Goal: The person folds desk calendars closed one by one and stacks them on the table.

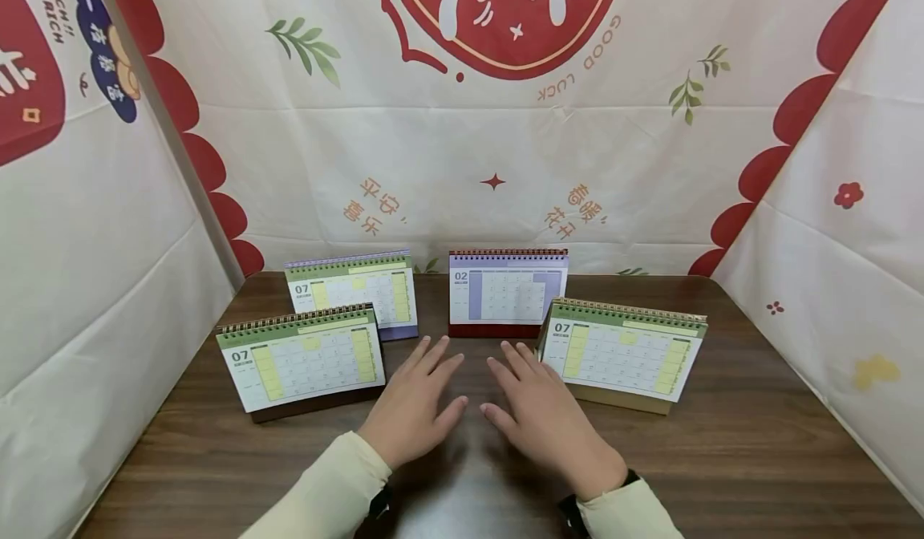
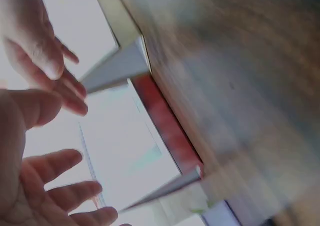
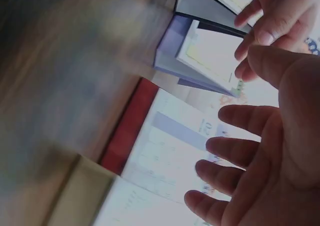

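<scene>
A printed white cloth [image 1: 447, 138] hangs behind the wood-grain worktop [image 1: 758, 443], which carries upright spiral calendars: a brown-based calendar [image 1: 303, 362] at front left, a tan-based calendar [image 1: 624, 354] at front right, a purple-based calendar [image 1: 378, 286] at back left and a red-based calendar [image 1: 508, 294] at back centre. Between the front pair are the left hand [image 1: 411, 407] and right hand [image 1: 545, 415], each grip relaxed, fingers apart.
</scene>
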### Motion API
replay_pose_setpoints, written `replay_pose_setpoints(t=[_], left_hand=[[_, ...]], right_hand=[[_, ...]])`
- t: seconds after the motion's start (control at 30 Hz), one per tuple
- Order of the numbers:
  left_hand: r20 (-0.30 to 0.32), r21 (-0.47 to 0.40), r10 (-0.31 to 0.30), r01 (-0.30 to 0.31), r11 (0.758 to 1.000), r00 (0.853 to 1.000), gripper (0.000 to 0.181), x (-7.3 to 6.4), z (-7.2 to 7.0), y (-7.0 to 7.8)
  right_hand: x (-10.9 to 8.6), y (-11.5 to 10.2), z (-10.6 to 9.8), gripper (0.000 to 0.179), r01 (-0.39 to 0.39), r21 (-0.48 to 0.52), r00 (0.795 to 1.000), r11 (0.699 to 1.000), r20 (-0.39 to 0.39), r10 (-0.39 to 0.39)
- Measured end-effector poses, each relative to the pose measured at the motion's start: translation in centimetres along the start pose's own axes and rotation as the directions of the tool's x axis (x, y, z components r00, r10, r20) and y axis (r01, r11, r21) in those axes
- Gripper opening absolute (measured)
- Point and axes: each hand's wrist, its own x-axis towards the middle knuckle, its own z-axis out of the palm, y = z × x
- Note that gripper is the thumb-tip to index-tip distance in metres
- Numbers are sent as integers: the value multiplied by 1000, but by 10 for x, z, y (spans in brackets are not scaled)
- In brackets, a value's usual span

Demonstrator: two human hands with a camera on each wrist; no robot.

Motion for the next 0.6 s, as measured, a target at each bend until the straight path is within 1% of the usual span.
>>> replay_pose_setpoints(t=[0.13, 0.3, 0.43, 0.53, 0.6], left_hand=[[29, 18, 79, -79, 997, 996, 51, 8, -5, 5], [103, 96, 162, -172, 980, 981, 51, 17, -8, 8], [141, 125, 188, -206, 971, 972, 50, 23, -11, 8], [147, 131, 191, -211, 969, 970, 50, 29, -16, 8], [141, 130, 193, -211, 969, 971, 50, 34, -19, 9]], right_hand=[[-5, 6, -13, 54, 66, -14, 996, 998, -66, -67], [-6, 19, -25, 49, 139, -56, 983, 989, -111, -145], [-4, 29, -32, 47, 178, -84, 969, 980, -161, -190], [-4, 36, -39, 46, 187, -94, 960, 978, -193, -202], [-4, 41, -46, 46, 190, -99, 954, 977, -215, -208]])
